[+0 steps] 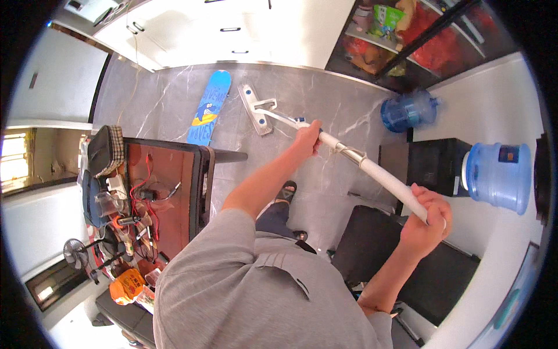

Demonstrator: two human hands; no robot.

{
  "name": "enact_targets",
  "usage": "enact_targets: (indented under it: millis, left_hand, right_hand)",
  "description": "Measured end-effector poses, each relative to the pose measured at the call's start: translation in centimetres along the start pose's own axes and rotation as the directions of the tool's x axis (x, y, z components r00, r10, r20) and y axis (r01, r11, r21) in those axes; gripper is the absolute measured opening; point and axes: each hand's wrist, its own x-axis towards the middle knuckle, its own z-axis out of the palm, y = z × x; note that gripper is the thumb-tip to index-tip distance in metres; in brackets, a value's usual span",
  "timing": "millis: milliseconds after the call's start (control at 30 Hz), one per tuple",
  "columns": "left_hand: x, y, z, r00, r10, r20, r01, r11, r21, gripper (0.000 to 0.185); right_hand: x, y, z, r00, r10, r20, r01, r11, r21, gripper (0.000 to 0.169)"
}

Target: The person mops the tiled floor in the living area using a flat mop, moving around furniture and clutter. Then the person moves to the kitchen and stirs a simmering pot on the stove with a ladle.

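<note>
My left hand [308, 138] is closed around the lower part of a white mop handle [388, 179]. Higher up, near the handle's end, my right hand [427, 218] wraps around the same pole. The handle slants down across the view from right to left, with a bare metal section between my hands. At its lower end a long white mop head [255, 109] with blue spots rests on the grey marbled tile floor [174, 91]. A blue skateboard [209, 111] with a shark picture and lettering lies left of the head.
A table [174, 183] with cables, cups and a small fan [76, 254] stands at left. White cabinets [244, 30] line the far side. At right are a blue water bottle [407, 112] on the floor, a water dispenser [436, 165] and a black chair [366, 244].
</note>
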Motion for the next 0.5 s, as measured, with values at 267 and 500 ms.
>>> enact_targets:
  millis: [267, 500]
  left_hand:
    - [4.8, -2.0, 5.6, 0.997, 0.068, 0.047, -0.079, 0.956, 0.282, 0.042]
    - [3.2, -6.9, 14.3, 0.909, -0.207, 0.361, 0.063, 0.926, 0.372, 0.047]
  right_hand:
    - [-2.4, 1.1, -3.2, 0.907, 0.186, -0.377, -0.224, 0.973, -0.058, 0.015]
    - [-5.9, -3.0, -8.2, 0.837, 0.097, -0.539, -0.282, 0.92, -0.272, 0.019]
